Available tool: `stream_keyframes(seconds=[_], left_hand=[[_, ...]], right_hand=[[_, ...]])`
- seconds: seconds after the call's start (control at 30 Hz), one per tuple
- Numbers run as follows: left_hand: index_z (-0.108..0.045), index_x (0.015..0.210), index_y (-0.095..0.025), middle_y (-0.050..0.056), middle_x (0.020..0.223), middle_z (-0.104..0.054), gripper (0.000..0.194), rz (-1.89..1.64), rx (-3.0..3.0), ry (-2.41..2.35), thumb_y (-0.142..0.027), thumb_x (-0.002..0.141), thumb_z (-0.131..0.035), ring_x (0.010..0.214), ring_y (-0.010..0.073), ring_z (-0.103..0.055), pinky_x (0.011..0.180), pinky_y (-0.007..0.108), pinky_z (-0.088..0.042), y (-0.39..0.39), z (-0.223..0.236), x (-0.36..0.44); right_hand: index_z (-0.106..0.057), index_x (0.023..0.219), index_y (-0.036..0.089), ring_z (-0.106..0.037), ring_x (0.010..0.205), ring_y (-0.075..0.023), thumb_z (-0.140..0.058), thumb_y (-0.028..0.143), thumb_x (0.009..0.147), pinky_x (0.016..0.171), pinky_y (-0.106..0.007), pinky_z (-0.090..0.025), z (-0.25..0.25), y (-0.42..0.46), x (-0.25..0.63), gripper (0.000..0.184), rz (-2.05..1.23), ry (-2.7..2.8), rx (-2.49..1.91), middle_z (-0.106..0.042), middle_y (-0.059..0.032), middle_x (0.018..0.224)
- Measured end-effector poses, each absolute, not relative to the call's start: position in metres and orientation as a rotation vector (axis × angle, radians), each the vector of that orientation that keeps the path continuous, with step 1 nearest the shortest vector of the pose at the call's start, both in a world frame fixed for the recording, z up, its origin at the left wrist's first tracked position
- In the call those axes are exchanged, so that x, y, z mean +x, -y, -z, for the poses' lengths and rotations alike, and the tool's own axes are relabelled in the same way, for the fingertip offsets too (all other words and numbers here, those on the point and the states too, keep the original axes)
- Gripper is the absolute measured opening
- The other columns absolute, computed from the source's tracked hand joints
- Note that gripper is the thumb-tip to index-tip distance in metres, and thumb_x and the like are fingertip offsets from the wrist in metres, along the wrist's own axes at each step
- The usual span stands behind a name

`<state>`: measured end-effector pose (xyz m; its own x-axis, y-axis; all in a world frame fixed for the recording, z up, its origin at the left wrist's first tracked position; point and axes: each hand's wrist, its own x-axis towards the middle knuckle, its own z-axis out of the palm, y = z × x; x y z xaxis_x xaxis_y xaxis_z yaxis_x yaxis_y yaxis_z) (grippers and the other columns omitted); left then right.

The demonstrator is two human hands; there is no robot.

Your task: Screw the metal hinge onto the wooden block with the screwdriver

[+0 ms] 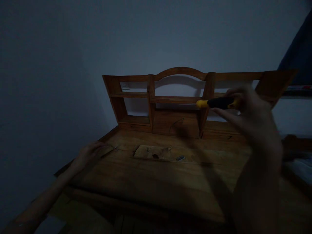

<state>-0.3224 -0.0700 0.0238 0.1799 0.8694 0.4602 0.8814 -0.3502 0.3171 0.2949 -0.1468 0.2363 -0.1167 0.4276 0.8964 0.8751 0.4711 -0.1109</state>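
My right hand [253, 113] is raised over the right part of the wooden desk, its fingers closed around the handle of a screwdriver [220, 103]. The handle is black and yellow, and a thin, faint shaft points left. Low over the desk's left side, my left hand [90, 152] has its fingers drawn together. Just beyond its fingertips a small shiny spot [115, 148] shows at the end of a thin dark line; the dim light hides what this is and whether the fingers grip it.
A wooden shelf unit [175, 99] stands along the back of the desk [156, 182], against a pale wall. In front of it lies a long shallow recess or board [143, 151] bearing several small bits and a small dark rectangular piece [180, 158]. Dark cloth [298, 55] hangs at upper right.
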Motion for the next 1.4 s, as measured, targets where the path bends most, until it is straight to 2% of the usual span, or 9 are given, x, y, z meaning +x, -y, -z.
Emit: stream_keyframes(seconds=[0.13, 0.23, 0.37, 0.5, 0.6, 0.73, 0.97, 1.17, 1.4], left_hand=[[-0.072, 0.106, -0.022, 0.007, 0.111, -0.071, 0.041, 0.937, -2.376, 1.843, -0.049, 0.09, -0.046, 0.103, 0.0264, -0.064, 0.092, 0.038, -0.05, 0.08, 0.001, -0.35], [-0.074, 0.103, -0.022, 0.007, 0.107, -0.073, 0.039, 0.987, -2.401, 1.867, -0.048, 0.09, -0.047, 0.1, 0.0257, -0.066, 0.091, 0.037, -0.051, 0.082, 0.015, -0.352], [-0.073, 0.098, -0.023, 0.005, 0.101, -0.073, 0.033, 1.058, -2.435, 1.823, -0.044, 0.09, -0.048, 0.091, 0.022, -0.069, 0.082, 0.03, -0.053, 0.09, 0.024, -0.343], [-0.071, 0.089, -0.021, 0.006, 0.097, -0.071, 0.029, 1.093, -2.526, 1.648, -0.038, 0.093, -0.047, 0.092, 0.0203, -0.067, 0.082, 0.029, -0.053, 0.097, 0.034, -0.339], [-0.072, 0.095, -0.023, 0.006, 0.106, -0.069, 0.028, 1.108, -2.507, 1.615, -0.036, 0.095, -0.046, 0.1, 0.0204, -0.066, 0.09, 0.031, -0.052, 0.097, 0.043, -0.34], [-0.072, 0.105, -0.024, 0.007, 0.114, -0.068, 0.029, 1.119, -2.458, 1.632, -0.035, 0.095, -0.047, 0.105, 0.0215, -0.065, 0.094, 0.033, -0.051, 0.093, 0.053, -0.343], [-0.068, 0.112, -0.023, 0.007, 0.119, -0.066, 0.03, 1.166, -2.446, 1.622, -0.032, 0.094, -0.046, 0.109, 0.0217, -0.064, 0.097, 0.033, -0.05, 0.094, 0.057, -0.341], [-0.068, 0.113, -0.022, 0.009, 0.119, -0.067, 0.032, 1.182, -2.453, 1.658, -0.033, 0.092, -0.047, 0.109, 0.0231, -0.064, 0.099, 0.035, -0.05, 0.095, 0.056, -0.341], [-0.068, 0.113, -0.023, 0.009, 0.12, -0.066, 0.034, 1.183, -2.423, 1.73, -0.031, 0.089, -0.047, 0.113, 0.0255, -0.062, 0.1, 0.037, -0.05, 0.101, 0.048, -0.336]], right_hand=[[-0.053, 0.117, 0.02, -0.065, 0.09, -0.0175, -0.069, 0.029, 0.086, 0.077, -0.029, -0.051, -0.207, 0.126, 0.204, 0.036, 0.361, 2.037, -0.878, -0.066, -0.0051, 0.104], [-0.05, 0.124, 0.018, -0.06, 0.108, -0.019, -0.055, 0.02, 0.093, 0.089, -0.031, -0.049, -0.162, 0.111, 0.123, 0.031, 0.269, 2.335, -0.732, -0.063, -0.009, 0.118], [-0.05, 0.126, 0.016, -0.062, 0.101, -0.0189, -0.043, 0.007, 0.094, 0.079, -0.03, -0.052, -0.1, 0.106, 0.034, 0.034, 0.365, 2.56, -0.778, -0.061, -0.0111, 0.125], [-0.052, 0.126, 0.013, -0.064, 0.09, -0.0229, -0.04, 0.005, 0.093, 0.072, -0.036, -0.053, -0.065, 0.108, -0.019, 0.036, 0.41, 2.61, -0.819, -0.062, -0.0145, 0.122], [-0.053, 0.124, 0.009, -0.063, 0.084, -0.025, -0.043, 0.006, 0.091, 0.065, -0.04, -0.054, -0.049, 0.108, -0.042, 0.035, 0.42, 2.653, -0.789, -0.062, -0.018, 0.121], [-0.05, 0.128, 0.005, -0.063, 0.088, -0.026, -0.045, 0.01, 0.091, 0.063, -0.039, -0.054, -0.03, 0.108, -0.06, 0.038, 0.441, 2.68, -0.732, -0.057, -0.0238, 0.128], [-0.054, 0.118, 0.011, -0.062, 0.088, -0.0202, -0.046, 0.013, 0.094, 0.071, -0.034, -0.053, -0.009, 0.114, -0.085, 0.025, 0.428, 2.714, -0.593, -0.063, -0.0132, 0.113], [-0.05, 0.124, 0.011, -0.059, 0.101, -0.0233, -0.048, 0.013, 0.095, 0.077, -0.036, -0.052, -0.004, 0.113, -0.102, 0.03, 0.398, 2.685, -0.565, -0.061, -0.0149, 0.117], [-0.051, 0.126, 0.011, -0.058, 0.105, -0.0253, -0.044, 0.016, 0.096, 0.078, -0.037, -0.052, -0.002, 0.115, -0.11, 0.031, 0.331, 2.65, -0.586, -0.06, -0.0161, 0.119]])
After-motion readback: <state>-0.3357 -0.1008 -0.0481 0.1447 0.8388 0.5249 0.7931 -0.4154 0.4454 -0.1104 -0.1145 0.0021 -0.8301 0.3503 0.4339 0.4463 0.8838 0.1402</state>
